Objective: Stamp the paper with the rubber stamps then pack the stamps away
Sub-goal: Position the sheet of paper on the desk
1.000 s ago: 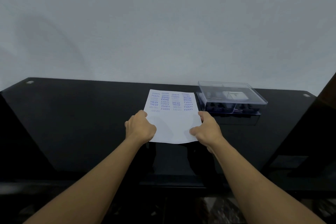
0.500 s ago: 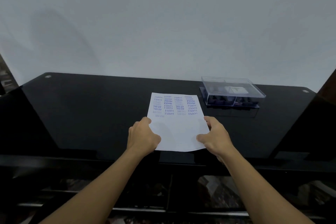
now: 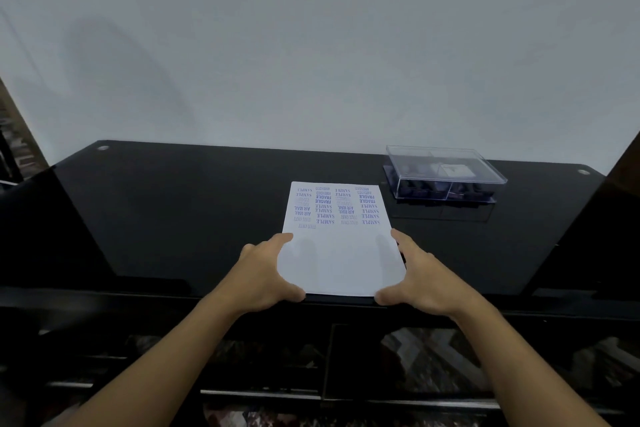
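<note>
A white paper point(image 3: 341, 253) lies on the black glass table point(image 3: 173, 211), its far half covered with rows of blue stamped words. Its near edge reaches the table's front edge. My left hand point(image 3: 263, 274) touches the paper's left side with index finger and thumb spread along the edge. My right hand point(image 3: 419, 277) does the same on the right side. Faint dark finger shapes show on the blank near half of the sheet. A clear lidded plastic stamp box point(image 3: 445, 173) with dark stamps inside stands at the back right, lid down.
A plain white wall rises right behind the table. Round metal fittings point(image 3: 103, 148) mark the table's far corners. Below the front edge are dark shelves point(image 3: 263, 392) over a patterned floor.
The paper has come nearer to the table's front edge. Both hands, curled on its near corners before, now have thumb and index finger spread along its sides.
</note>
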`<move>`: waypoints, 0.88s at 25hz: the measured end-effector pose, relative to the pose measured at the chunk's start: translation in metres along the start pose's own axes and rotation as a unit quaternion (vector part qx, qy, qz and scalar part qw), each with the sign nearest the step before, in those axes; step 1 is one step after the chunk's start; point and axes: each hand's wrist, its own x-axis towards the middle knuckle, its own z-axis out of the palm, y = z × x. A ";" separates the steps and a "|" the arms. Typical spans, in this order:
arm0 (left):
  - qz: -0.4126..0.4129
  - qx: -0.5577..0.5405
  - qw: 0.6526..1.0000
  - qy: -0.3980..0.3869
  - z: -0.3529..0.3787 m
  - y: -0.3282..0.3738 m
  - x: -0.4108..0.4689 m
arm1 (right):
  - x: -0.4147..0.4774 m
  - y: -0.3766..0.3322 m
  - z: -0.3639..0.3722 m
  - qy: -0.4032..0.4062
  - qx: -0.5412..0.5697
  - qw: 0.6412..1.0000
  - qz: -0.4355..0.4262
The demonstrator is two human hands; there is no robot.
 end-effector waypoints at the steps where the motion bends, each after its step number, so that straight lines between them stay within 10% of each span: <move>1: 0.007 0.003 1.000 0.000 -0.002 -0.004 0.000 | 0.000 0.001 0.000 -0.007 -0.022 1.000 -0.004; 22: 0.008 -0.014 0.991 0.134 0.005 0.013 0.038 | 0.024 0.023 -0.002 0.113 -0.014 0.993 -0.023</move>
